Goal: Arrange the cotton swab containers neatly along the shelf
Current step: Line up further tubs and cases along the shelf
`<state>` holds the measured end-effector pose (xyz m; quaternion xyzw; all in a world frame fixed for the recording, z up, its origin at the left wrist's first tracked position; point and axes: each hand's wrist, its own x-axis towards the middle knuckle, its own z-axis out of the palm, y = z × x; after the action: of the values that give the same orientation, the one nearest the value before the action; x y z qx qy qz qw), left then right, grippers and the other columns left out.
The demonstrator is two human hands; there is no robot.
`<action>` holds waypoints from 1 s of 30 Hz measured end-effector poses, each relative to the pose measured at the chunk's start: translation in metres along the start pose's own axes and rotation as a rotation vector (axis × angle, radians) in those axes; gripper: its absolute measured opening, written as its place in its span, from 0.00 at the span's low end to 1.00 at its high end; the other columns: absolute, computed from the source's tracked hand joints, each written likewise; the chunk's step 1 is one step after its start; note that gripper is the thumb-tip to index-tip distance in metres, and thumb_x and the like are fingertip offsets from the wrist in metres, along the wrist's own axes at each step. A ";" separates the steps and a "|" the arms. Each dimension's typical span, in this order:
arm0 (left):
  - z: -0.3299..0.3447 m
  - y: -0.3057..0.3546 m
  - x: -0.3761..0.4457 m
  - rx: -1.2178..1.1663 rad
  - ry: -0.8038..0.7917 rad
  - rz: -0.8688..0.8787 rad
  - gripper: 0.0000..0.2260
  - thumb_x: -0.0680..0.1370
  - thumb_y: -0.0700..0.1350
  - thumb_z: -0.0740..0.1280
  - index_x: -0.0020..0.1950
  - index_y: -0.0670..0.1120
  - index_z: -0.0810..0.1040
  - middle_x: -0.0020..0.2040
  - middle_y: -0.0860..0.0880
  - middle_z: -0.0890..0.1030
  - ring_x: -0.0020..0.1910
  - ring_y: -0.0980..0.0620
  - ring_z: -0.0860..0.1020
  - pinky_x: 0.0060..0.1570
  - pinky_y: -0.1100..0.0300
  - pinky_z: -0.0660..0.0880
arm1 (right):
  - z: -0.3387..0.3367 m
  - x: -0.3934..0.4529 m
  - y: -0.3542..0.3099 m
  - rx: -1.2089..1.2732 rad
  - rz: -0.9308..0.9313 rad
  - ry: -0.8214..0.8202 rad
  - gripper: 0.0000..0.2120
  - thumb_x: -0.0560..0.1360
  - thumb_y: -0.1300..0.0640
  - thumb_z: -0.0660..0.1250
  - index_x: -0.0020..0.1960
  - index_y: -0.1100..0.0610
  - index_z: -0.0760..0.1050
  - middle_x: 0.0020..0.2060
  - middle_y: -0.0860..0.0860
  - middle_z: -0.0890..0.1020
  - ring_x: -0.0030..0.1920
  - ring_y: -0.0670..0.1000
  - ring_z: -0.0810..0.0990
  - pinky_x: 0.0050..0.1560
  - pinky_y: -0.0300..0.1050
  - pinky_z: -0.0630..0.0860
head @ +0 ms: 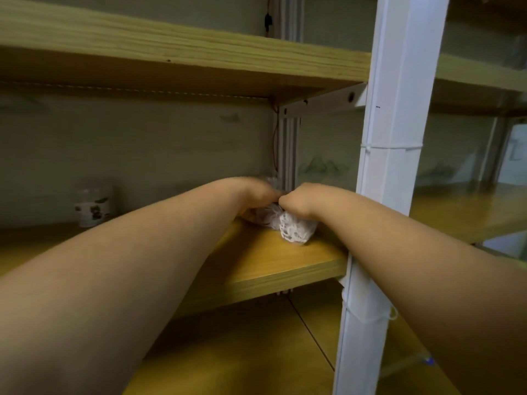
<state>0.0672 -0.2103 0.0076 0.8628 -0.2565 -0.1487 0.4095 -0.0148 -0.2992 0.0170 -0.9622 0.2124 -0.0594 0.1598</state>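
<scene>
Head view: clear container (288, 225) lying tipped beside white post (390, 155), white swab tips showing at its open end, on wooden shelf (285, 260). Left hand (256, 199) and right hand (302, 202) both curled on it, knuckles touching. Second container (92, 206) upright, far left of post.
</scene>
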 end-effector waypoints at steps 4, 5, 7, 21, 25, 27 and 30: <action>-0.011 -0.011 -0.007 -0.008 -0.032 -0.054 0.13 0.81 0.49 0.65 0.64 0.47 0.77 0.59 0.46 0.81 0.54 0.48 0.81 0.47 0.54 0.81 | 0.005 -0.005 -0.001 0.113 0.067 0.019 0.32 0.78 0.40 0.60 0.74 0.61 0.68 0.65 0.60 0.77 0.58 0.60 0.78 0.51 0.47 0.71; -0.014 -0.013 -0.009 -0.014 -0.039 -0.057 0.14 0.80 0.49 0.65 0.65 0.47 0.77 0.59 0.45 0.81 0.52 0.49 0.81 0.44 0.55 0.81 | 0.006 -0.006 -0.001 0.134 0.071 0.019 0.33 0.77 0.40 0.62 0.74 0.61 0.67 0.60 0.59 0.79 0.55 0.60 0.79 0.49 0.48 0.72; -0.020 -0.017 -0.014 -0.035 -0.045 -0.050 0.14 0.80 0.48 0.65 0.64 0.47 0.78 0.59 0.45 0.82 0.49 0.49 0.81 0.40 0.55 0.81 | 0.007 -0.008 -0.003 0.185 0.069 0.039 0.35 0.75 0.40 0.65 0.73 0.62 0.66 0.51 0.58 0.79 0.46 0.57 0.80 0.42 0.47 0.74; -0.079 -0.061 -0.071 -0.527 0.116 0.130 0.06 0.82 0.43 0.64 0.58 0.46 0.76 0.56 0.39 0.82 0.50 0.42 0.83 0.38 0.52 0.83 | 0.030 -0.013 -0.032 0.856 -0.117 0.240 0.40 0.65 0.38 0.78 0.68 0.58 0.69 0.61 0.54 0.79 0.58 0.55 0.79 0.47 0.45 0.75; -0.109 -0.082 -0.101 -0.567 0.135 0.291 0.18 0.80 0.42 0.67 0.70 0.46 0.71 0.59 0.39 0.82 0.53 0.41 0.83 0.58 0.43 0.78 | 0.039 -0.019 -0.052 1.143 -0.245 0.162 0.35 0.59 0.42 0.81 0.61 0.51 0.75 0.53 0.51 0.86 0.51 0.54 0.86 0.53 0.56 0.83; -0.122 -0.091 -0.119 -0.549 0.149 0.313 0.20 0.79 0.42 0.69 0.70 0.47 0.71 0.56 0.37 0.79 0.53 0.40 0.79 0.57 0.45 0.78 | 0.043 -0.025 -0.065 1.221 -0.319 0.096 0.26 0.66 0.49 0.80 0.60 0.50 0.74 0.52 0.52 0.86 0.49 0.54 0.87 0.50 0.54 0.84; -0.141 -0.106 -0.145 -0.588 0.187 0.332 0.21 0.74 0.45 0.73 0.67 0.49 0.73 0.54 0.40 0.71 0.53 0.42 0.69 0.47 0.52 0.80 | 0.049 -0.032 -0.090 1.294 -0.387 0.014 0.22 0.68 0.52 0.80 0.57 0.49 0.74 0.51 0.52 0.87 0.48 0.54 0.88 0.52 0.56 0.84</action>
<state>0.0476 0.0171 0.0192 0.6645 -0.3009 -0.0676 0.6807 -0.0002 -0.1943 -0.0009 -0.6930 -0.0414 -0.2083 0.6890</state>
